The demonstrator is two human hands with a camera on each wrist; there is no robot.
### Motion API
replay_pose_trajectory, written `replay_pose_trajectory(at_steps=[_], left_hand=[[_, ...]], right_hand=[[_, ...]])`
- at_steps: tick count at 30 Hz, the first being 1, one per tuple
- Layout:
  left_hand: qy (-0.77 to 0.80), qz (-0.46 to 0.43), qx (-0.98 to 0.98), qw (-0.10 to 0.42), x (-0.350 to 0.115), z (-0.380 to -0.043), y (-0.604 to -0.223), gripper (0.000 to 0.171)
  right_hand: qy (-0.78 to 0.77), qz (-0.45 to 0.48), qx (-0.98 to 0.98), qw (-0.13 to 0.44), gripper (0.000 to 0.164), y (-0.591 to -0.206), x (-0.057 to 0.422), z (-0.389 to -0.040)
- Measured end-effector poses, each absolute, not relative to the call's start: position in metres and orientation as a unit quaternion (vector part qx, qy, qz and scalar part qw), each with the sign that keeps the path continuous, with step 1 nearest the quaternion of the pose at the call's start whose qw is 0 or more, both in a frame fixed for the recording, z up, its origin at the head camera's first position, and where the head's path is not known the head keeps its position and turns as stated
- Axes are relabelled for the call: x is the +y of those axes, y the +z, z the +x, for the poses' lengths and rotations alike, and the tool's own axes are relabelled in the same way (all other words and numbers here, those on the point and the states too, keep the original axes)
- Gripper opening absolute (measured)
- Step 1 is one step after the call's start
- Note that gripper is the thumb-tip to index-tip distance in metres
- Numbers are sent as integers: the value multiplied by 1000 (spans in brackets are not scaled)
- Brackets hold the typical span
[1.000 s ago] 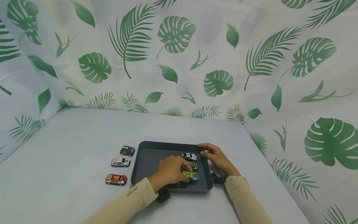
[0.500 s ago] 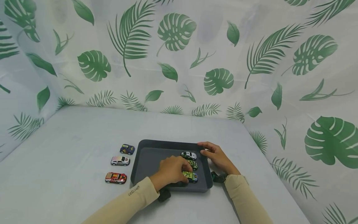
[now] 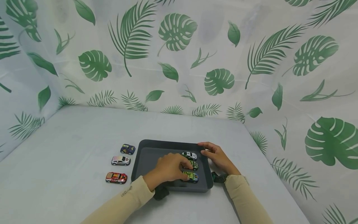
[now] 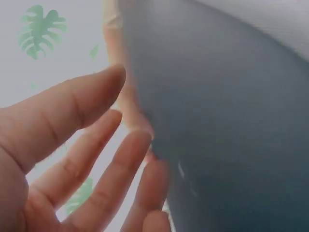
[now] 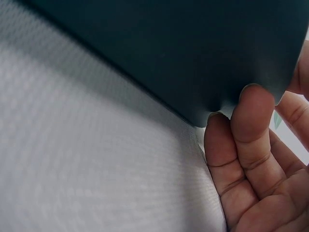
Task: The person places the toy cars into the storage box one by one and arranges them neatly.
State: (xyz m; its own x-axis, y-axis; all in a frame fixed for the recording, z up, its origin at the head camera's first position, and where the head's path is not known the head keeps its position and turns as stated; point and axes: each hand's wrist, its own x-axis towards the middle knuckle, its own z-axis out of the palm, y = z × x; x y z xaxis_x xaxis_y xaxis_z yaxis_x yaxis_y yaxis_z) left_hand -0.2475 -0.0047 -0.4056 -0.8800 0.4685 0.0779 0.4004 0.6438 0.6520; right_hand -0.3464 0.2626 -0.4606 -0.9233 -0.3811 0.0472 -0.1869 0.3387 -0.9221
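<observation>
In the head view my left hand (image 3: pixel 171 166) hovers over the right part of a dark grey tray (image 3: pixel 148 161). Its thumb is close to a green-and-blue toy car (image 3: pixel 192 176), and its fingers partly cover a green-and-black toy car (image 3: pixel 193 165). A white-and-green toy car (image 3: pixel 189 155) stands behind them in the same row. The left wrist view shows a gap between thumb and fingers, with no car visible in it. My right hand (image 3: pixel 216 157) holds the tray's far right corner; several fingertips (image 5: pixel 253 108) press its outer wall.
Left of the tray, a blue toy car (image 3: pixel 127 149), a white toy car (image 3: pixel 121 160) and a red toy car (image 3: pixel 116 177) stand on the white tabletop (image 3: pixel 70 149). A leaf-printed curtain (image 3: pixel 179 62) encloses the table's back and sides.
My left hand has lifted slightly and drawn a little back from the green-and-blue car. The cars and the right hand look unmoved.
</observation>
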Motion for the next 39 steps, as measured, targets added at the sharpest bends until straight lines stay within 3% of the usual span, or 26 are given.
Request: replay_pose_trajectory(at_steps=[19,29,39], left_hand=[[428,336,834,90,-74,-266,-352,39],[449,325,832,36,-118,-276,-343,42],[481,275,832,30,-161,-287,-347,44]], right_hand=[[-541,-180,817,87,44,-460,263,-345],[-539,-184,818,84,44,-460,264,-346],[-534,-190,820,80,43,-461,263,-347]])
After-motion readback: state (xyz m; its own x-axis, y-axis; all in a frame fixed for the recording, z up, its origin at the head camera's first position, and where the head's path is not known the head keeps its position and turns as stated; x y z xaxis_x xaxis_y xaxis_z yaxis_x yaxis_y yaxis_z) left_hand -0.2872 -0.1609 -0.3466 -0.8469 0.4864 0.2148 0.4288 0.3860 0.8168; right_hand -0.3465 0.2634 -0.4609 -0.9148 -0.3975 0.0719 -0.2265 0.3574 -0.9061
